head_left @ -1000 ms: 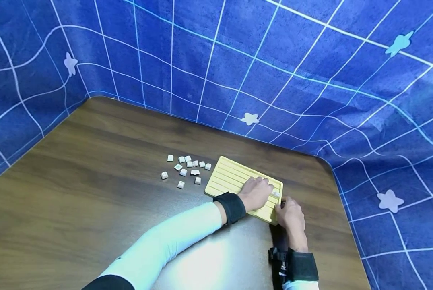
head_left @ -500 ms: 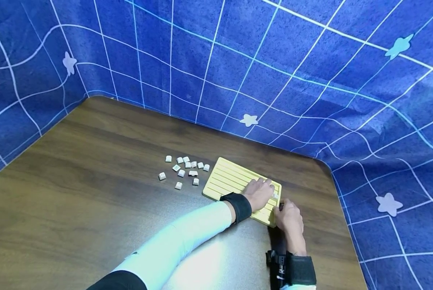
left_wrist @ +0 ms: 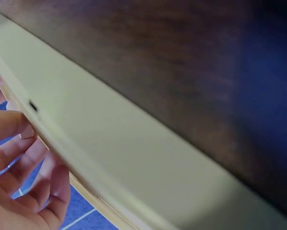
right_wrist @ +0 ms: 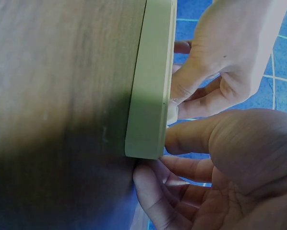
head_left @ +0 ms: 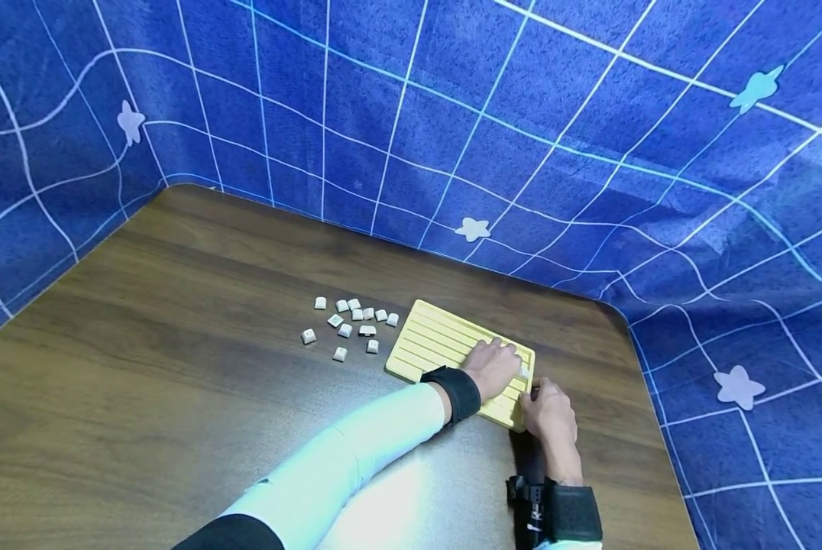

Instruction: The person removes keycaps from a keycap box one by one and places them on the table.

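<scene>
A yellow ridged tray (head_left: pixel 425 336) lies flat on the table. My left hand (head_left: pixel 493 368) reaches over its right part. In the left wrist view, the thumb and fingers of my left hand (left_wrist: pixel 26 177) pinch a small white keycap (left_wrist: pixel 27 132) at the tray's top. Beyond those fingertips a white keycap (head_left: pixel 524 373) shows near the tray's right end. My right hand (head_left: pixel 551 411) grips the tray's near right corner. Seen from the right wrist, my right hand (right_wrist: pixel 230 167) has its thumb at the tray's upper edge (right_wrist: pixel 150 96) and its fingers around the end.
Several loose white keycaps (head_left: pixel 345 330) are scattered left of the tray on the brown wooden table (head_left: pixel 198 321). A blue curtain (head_left: pixel 356 114) with white lines and stars stands along the table's back and sides.
My left forearm has shifted slightly right, the hand staying low over the tray's right end. My right hand keeps its place at the corner.
</scene>
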The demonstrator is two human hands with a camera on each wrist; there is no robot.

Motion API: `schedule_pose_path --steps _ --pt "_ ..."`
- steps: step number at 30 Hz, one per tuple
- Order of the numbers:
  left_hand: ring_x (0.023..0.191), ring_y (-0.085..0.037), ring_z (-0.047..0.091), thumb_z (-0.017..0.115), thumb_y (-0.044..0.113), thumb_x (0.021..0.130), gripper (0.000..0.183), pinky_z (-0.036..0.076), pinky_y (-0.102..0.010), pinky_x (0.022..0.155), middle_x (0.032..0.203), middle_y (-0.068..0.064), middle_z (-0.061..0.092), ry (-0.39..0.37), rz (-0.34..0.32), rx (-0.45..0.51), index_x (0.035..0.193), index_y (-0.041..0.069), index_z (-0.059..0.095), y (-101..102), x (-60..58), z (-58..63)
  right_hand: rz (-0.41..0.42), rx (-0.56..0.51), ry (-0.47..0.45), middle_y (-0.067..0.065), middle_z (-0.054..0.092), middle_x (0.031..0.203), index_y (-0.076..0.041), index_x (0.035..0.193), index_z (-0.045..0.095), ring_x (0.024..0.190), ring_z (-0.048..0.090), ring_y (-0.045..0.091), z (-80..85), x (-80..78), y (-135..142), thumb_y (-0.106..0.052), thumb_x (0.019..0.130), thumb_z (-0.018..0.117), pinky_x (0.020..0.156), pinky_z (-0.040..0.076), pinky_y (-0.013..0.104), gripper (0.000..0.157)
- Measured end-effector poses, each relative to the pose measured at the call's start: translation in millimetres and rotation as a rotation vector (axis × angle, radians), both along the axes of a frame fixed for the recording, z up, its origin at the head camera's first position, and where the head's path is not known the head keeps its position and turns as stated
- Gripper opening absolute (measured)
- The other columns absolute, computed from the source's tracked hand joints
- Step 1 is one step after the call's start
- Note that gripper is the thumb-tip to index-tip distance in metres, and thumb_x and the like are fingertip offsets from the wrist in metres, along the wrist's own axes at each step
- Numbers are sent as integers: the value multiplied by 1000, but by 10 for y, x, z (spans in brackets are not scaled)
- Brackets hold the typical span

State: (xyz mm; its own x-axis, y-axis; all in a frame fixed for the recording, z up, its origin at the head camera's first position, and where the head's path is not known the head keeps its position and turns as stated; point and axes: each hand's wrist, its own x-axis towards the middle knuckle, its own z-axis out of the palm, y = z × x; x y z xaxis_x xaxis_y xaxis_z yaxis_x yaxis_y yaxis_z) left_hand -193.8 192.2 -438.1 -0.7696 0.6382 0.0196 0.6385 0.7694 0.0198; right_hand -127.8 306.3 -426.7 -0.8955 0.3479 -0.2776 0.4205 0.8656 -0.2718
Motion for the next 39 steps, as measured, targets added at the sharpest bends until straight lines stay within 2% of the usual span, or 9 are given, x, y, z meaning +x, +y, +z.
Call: schedule_pose_path --steps 10,16,23,24,32,39 --pt "102 -12 61 56 23 98 19 48 -31 84 112 9 66 1 9 31 109 28 70 -167 57 79 10 -2 -15 25 54 133 -5 135 50 112 57 48 13 -15 -12 -26 96 49 84 50 57 44" --pt "98 -12 62 58 34 96 21 48 -29 80 110 8 68 26 -10 85 109 25 71 -466 108 171 9 -13 -23 25 53 135 -7 136 49 114 56 49 10 -3 -4 -27 96 48 84 49 58 45" --pt "88 -16 60 65 26 90 13 42 -26 72 95 0 67 81 -62 367 94 14 69 -1003 100 242 12 -14 -11 25 55 131 -4 135 49 114 56 47 23 3 10 -25 95 48 86 48 57 46" --pt "87 -17 60 65 25 90 12 42 -27 72 94 -1 66 82 -57 382 93 14 69 -1068 99 250 13 -13 -9 25 55 130 -3 135 49 113 56 47 24 3 10 -25 95 48 86 49 56 46" --pt "93 -22 63 64 24 91 17 47 -35 72 100 -3 70 134 31 326 100 12 71 -1520 136 286 16 -12 -18 26 54 131 -3 135 49 112 56 48 5 20 4 -26 94 48 85 49 57 46" --pt "90 -26 64 65 22 91 18 49 -41 76 97 -6 70 116 122 335 102 10 72 -2003 110 346 39 -18 -31 29 50 137 -2 138 46 118 52 51 44 -5 14 -26 96 45 89 47 58 49"
